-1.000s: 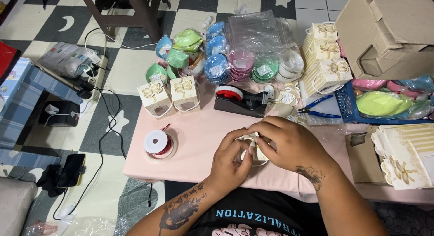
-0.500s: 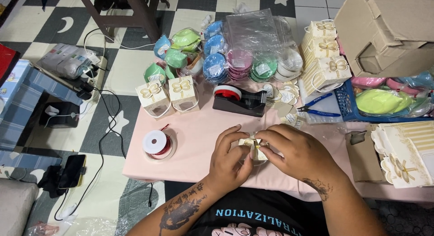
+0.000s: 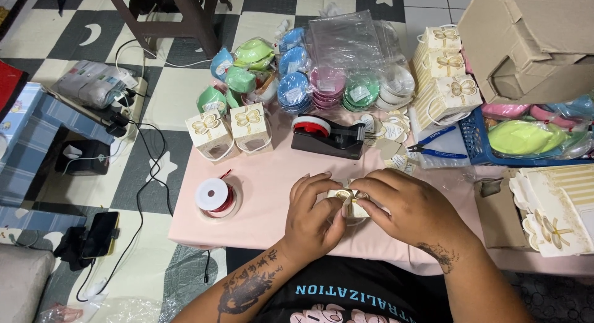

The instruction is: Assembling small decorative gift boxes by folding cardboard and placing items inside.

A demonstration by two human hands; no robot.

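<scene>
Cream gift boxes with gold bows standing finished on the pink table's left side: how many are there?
2: one cream gift box with gold bow beside another, left of the black tape dispenser. More boxes are stacked farther right.

Both hands covered most of the small cream box [image 3: 350,199], so only its top with a gold bow showed. The left hand [image 3: 315,221] and right hand [image 3: 411,211] hid its sides. The cardboard box [image 3: 532,38] far right was cut off. Maybe the blue basket [image 3: 479,143] too.
</scene>
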